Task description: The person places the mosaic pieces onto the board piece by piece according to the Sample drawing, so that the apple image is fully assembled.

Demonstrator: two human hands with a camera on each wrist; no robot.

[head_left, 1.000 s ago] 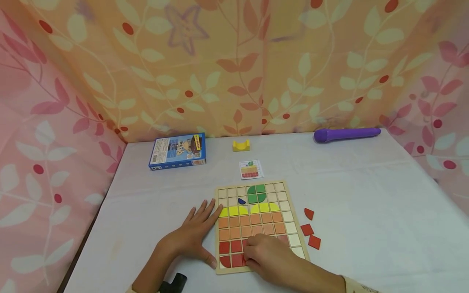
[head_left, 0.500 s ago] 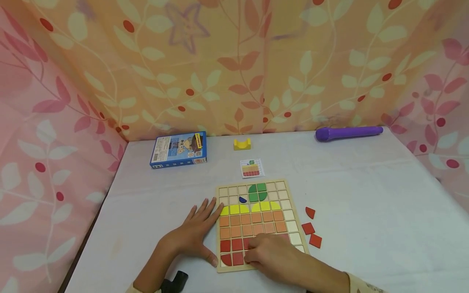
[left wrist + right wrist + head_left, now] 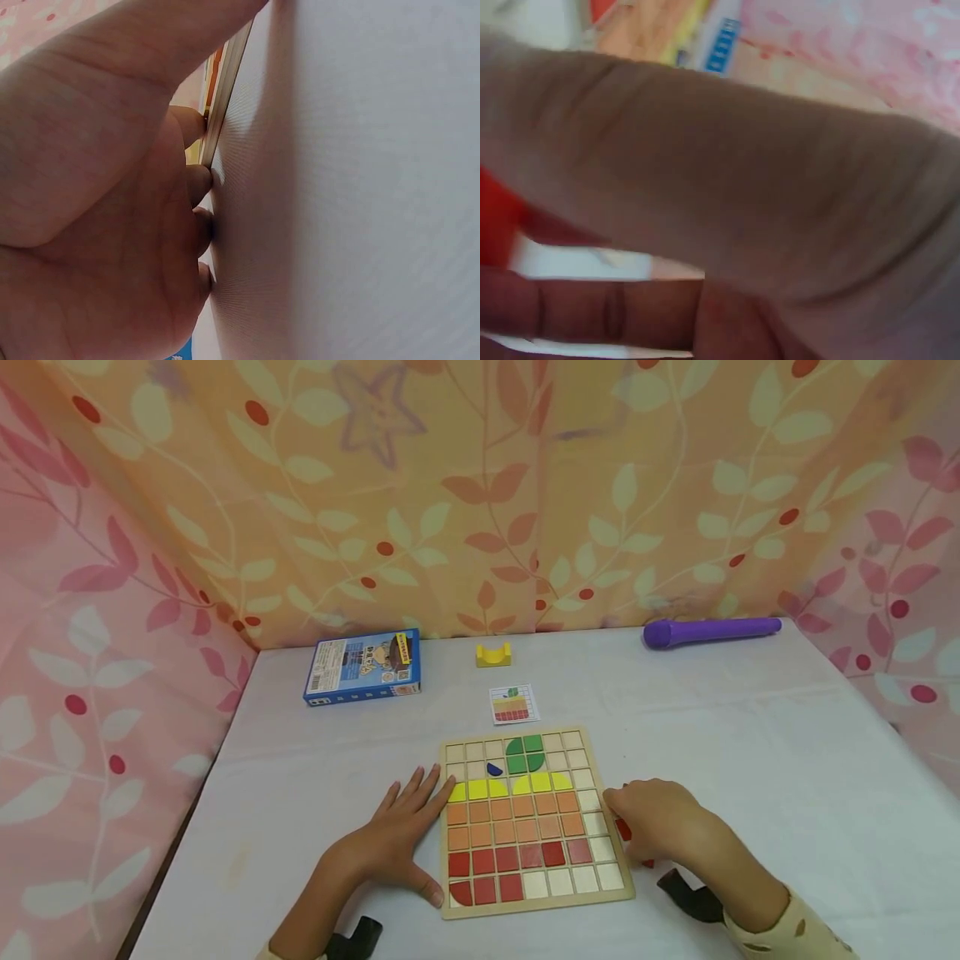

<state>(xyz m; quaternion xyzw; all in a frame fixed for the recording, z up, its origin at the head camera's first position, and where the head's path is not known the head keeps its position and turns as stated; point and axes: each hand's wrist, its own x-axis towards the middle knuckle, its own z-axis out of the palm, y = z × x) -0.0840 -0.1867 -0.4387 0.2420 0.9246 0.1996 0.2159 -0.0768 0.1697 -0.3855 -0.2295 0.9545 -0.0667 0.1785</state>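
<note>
A wooden grid board (image 3: 555, 906) lies on the white table, its cells partly filled with coloured tiles. The bottom row shows a red rounded tile and two red square tiles (image 3: 511, 887). My left hand (image 3: 393, 843) lies spread at the board's left edge, fingertips and thumb against the frame. Just beyond the right edge, my right hand (image 3: 663, 818) pinches a red tile (image 3: 623, 829) between thumb and fingers; red shows blurred there in the right wrist view too. Another bit of red (image 3: 648, 863) peeks out below this hand, which hides the other loose tiles.
Behind the board lies a pattern card (image 3: 514, 704). Farther back are a blue box (image 3: 363, 667), a yellow cradle-shaped piece (image 3: 493, 656) and a purple microphone-shaped object (image 3: 712, 632). Floral curtains surround the table's back and sides.
My right hand has left the bottom row, where a third red tile now shows, and moved right to the loose red tiles. My left hand has stayed put.
</note>
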